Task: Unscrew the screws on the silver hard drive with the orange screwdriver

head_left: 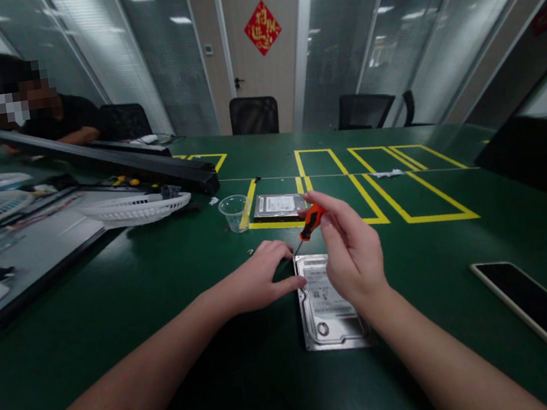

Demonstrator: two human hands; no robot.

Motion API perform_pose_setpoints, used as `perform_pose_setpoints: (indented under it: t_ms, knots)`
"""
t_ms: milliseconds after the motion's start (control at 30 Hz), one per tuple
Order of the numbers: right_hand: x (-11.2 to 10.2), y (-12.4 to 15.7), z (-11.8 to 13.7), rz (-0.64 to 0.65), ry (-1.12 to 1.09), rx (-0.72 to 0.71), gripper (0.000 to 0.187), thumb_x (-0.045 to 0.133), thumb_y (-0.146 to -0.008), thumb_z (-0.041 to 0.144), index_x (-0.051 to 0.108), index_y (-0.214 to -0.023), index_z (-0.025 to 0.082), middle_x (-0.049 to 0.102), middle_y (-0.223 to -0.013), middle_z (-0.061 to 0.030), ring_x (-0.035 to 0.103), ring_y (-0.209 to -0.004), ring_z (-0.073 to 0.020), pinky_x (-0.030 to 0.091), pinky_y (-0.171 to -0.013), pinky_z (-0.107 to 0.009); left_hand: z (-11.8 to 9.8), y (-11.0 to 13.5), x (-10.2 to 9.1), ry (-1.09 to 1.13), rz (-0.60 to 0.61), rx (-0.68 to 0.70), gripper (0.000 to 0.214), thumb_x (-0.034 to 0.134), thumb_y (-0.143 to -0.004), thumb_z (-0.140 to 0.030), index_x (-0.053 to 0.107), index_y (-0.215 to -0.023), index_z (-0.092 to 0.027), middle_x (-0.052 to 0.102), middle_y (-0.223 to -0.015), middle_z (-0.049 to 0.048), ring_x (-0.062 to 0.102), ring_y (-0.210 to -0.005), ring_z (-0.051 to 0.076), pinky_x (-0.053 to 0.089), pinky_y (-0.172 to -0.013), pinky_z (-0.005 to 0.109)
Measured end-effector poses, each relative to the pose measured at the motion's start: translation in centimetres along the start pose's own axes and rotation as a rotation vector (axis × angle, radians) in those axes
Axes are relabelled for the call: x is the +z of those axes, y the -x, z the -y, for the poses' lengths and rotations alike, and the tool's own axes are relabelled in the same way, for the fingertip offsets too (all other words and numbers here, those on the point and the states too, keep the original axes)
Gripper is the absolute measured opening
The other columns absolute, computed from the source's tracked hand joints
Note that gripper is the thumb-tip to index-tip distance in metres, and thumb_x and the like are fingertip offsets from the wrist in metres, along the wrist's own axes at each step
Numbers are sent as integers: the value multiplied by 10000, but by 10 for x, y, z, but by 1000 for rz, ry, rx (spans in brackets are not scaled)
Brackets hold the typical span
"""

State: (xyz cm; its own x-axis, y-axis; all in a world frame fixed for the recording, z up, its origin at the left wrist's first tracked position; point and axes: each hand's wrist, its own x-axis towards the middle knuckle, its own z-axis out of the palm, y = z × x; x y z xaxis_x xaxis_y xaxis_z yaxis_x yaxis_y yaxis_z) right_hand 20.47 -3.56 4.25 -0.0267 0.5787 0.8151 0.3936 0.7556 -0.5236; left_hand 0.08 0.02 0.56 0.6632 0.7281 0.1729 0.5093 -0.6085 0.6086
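The near hard drive (pixel 324 302) lies flat, label up, on the green counter (pixel 448 303), between the two hands; at its far-left corner the left hand (pixel 265 274) is spread, thumb on the drive's top and fingers parted from it; over the drive's right side the right hand (pixel 355 251) grips an orange-and-black screwdriver (pixel 310 222), its tip down at that same corner; beyond the drive sit a second hard drive (pixel 278 205) and a clear cup (pixel 234 214); right of it lies a phone (pixel 546 324).

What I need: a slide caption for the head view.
At a green table, the right hand holds a screwdriver at one corner of a hard drive, left hand at its edge.
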Motion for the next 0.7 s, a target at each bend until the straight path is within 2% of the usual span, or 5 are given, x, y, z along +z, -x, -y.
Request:
perform_pose_setpoints:
  t_ms: [133,300,367,533,700]
  knots:
    - [2,-1,-1,-19,17,-28,335,520,-1118,216,688,-1402,271,768,-1326,-102,742,-1201,-246,629,-1052,-483,-1,0,0,3,-3,-6,339,807,-977,-462,639,-1158,-231,664,-1353,130,581,-1307,355,503,-1146,540]
    - [3,-2,-5,-25,57,-57,259,635,-1078,227,699,-1324,275,755,-1161,-62,716,-1015,-212,628,-900,-425,-2,1,0,-4,4,-15,354,805,-980,-462,646,-1184,-221,671,-1343,134,590,-1286,358,508,-1128,539]
    - [3,-1,-5,-21,32,-47,251,647,-1075,240,698,-1319,273,753,-1171,-64,720,-1041,-217,626,-909,-432,-2,0,0,-10,8,-15,362,806,-981,-461,648,-1194,-215,673,-1339,135,595,-1275,359,509,-1120,538]
    - [2,3,-5,2,-53,26,313,517,-1130,245,677,-1398,263,760,-1309,-107,747,-1206,-255,625,-1006,-493,-1,0,0,-10,8,-8,368,808,-981,-462,646,-1195,-211,667,-1363,141,583,-1298,361,502,-1135,540]
    - [5,3,-7,-42,-47,36,259,641,-1082,250,683,-1337,275,752,-1233,-73,770,-1078,-221,641,-951,-443,-2,0,0,-5,12,-15,363,807,-981,-469,646,-1189,-220,664,-1372,134,579,-1311,359,501,-1137,534]
